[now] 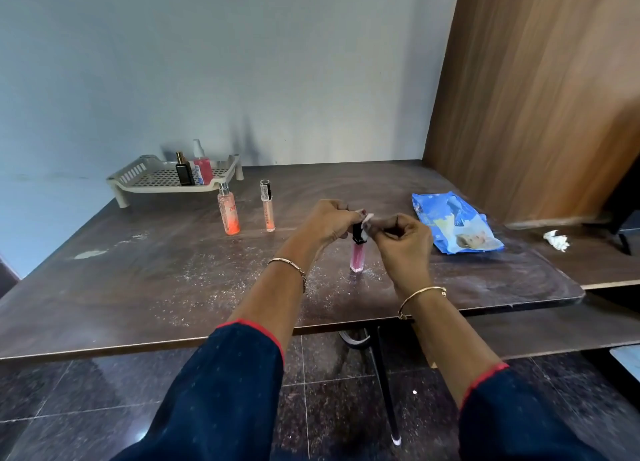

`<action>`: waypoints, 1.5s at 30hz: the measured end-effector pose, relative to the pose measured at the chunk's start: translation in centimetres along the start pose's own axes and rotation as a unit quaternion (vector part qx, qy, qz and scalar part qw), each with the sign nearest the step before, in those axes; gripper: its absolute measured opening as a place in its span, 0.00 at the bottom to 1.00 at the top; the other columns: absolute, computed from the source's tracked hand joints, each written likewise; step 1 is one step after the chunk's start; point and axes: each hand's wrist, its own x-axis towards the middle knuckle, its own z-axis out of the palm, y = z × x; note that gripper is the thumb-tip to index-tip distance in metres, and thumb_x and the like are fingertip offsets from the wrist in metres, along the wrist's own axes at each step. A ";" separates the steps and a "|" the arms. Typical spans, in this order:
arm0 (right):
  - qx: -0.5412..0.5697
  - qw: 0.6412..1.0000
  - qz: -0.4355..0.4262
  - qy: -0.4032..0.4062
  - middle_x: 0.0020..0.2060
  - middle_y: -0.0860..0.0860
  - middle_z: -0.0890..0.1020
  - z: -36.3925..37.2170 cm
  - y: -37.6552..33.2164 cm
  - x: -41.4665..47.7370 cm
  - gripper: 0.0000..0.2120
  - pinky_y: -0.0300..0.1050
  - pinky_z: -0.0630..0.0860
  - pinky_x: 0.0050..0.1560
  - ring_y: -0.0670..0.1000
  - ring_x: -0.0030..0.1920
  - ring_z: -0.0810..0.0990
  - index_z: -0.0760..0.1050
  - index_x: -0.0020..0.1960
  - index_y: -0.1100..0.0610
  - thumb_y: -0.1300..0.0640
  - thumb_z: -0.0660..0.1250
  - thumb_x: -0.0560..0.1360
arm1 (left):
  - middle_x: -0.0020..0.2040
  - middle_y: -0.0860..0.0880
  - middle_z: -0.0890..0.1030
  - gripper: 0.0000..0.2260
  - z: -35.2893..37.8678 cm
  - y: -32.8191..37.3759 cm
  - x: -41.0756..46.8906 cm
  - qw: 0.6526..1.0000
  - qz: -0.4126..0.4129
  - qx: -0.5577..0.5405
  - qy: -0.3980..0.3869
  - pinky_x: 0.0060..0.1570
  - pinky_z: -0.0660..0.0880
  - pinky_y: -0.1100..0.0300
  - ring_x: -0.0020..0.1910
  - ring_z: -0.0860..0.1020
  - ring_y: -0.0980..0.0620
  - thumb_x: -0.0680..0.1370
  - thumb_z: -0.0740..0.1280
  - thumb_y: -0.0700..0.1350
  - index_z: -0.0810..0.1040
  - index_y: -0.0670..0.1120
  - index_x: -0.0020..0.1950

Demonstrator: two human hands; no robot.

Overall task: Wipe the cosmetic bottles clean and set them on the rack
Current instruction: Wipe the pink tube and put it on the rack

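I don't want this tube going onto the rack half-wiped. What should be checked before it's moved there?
1. Pink tube upright on the table: ok.
2. Left hand holding its black cap: ok.
3. Right hand pressing a white wipe to the cap: ok.
4. Tube body wiped: cannot tell.
5. Free space on the rack: ok.
6. Two bottles beside the rack unwiped: cannot tell.

Both hands work at a pink tube standing on the table.

The left hand (329, 223) grips the pink tube (357, 256) by its black cap; the right hand (401, 238) presses a white wipe (367, 219) against the cap. Two bottles stand on the rack (145, 178).
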 end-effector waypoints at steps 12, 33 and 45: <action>-0.100 0.994 -0.042 0.006 0.32 0.48 0.81 0.1 2.0 -1.7 0.13 0.34 0.75 0.39 0.42 0.33 0.79 0.80 0.33 0.52 0.69 0.75 0.65 | 0.38 0.46 0.78 0.04 -0.2 0.0 0.3 1.000 -0.012 -0.005 -0.004 0.33 0.71 0.65 0.37 0.74 0.51 0.75 0.67 0.39 0.73 0.42 0.47; -0.311 0.932 -0.134 -0.126 0.33 0.45 0.77 -0.4 3.0 -2.8 0.06 0.44 0.74 0.36 0.48 0.34 0.77 0.79 0.34 0.58 0.62 0.74 0.69 | 0.38 0.47 0.79 0.07 0.4 -0.6 0.4 1.000 -0.007 -0.014 0.017 0.37 0.73 0.62 0.37 0.75 0.51 0.76 0.67 0.43 0.74 0.43 0.41; -0.235 0.968 -0.056 -0.067 0.43 0.48 0.79 -3.9 2.6 -3.0 0.08 0.44 0.75 0.49 0.49 0.44 0.79 0.75 0.44 0.53 0.65 0.70 0.72 | 0.53 0.53 0.83 0.12 0.1 -2.1 -1.8 0.939 0.221 0.246 0.091 0.54 0.76 0.60 0.49 0.80 0.56 0.75 0.69 0.49 0.81 0.50 0.58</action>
